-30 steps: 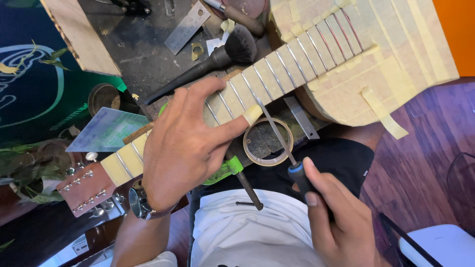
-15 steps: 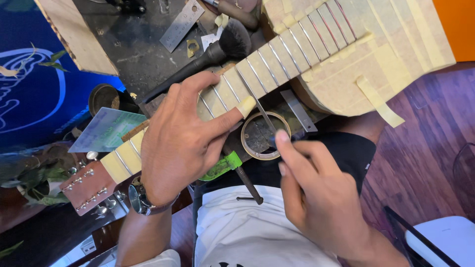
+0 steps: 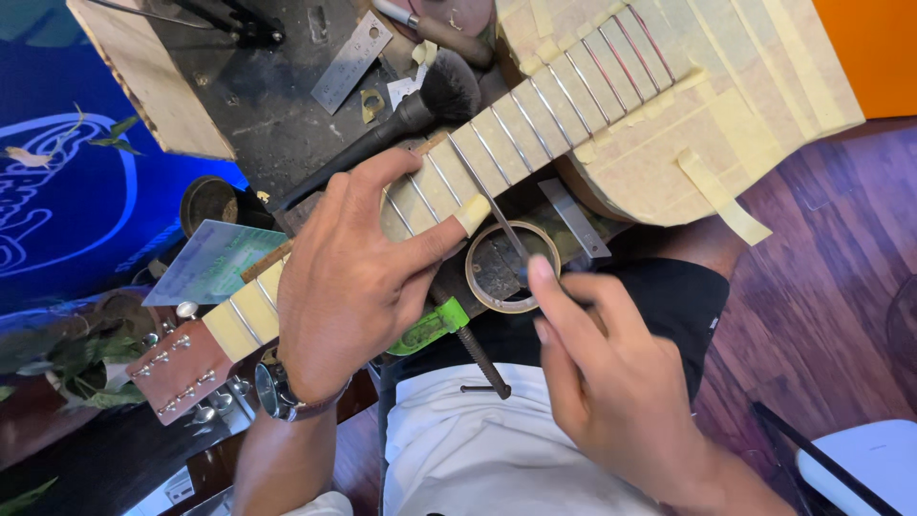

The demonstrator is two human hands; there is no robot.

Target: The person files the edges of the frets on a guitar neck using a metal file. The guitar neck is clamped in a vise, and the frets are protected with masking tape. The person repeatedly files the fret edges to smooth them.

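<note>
I see left hand [image 3: 349, 287] grip wrapped over the taped guitar neck [image 3: 497, 158] | right hand [image 3: 611, 382] grip pinching a thin metal tool [image 3: 497, 212], tip on the neck | tape roll [image 3: 506, 268] just below neck, on bench [image 3: 258, 105]

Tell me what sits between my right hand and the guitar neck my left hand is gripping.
In the head view, a roll of masking tape lies between the right hand and the taped guitar neck; a thin metal tool crosses it. The left hand grips the neck.

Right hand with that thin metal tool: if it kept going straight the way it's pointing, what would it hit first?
Probably the taped guitar neck. The right hand aims its thin tool up across the tape roll toward a fret there, though depth is unclear.
</note>
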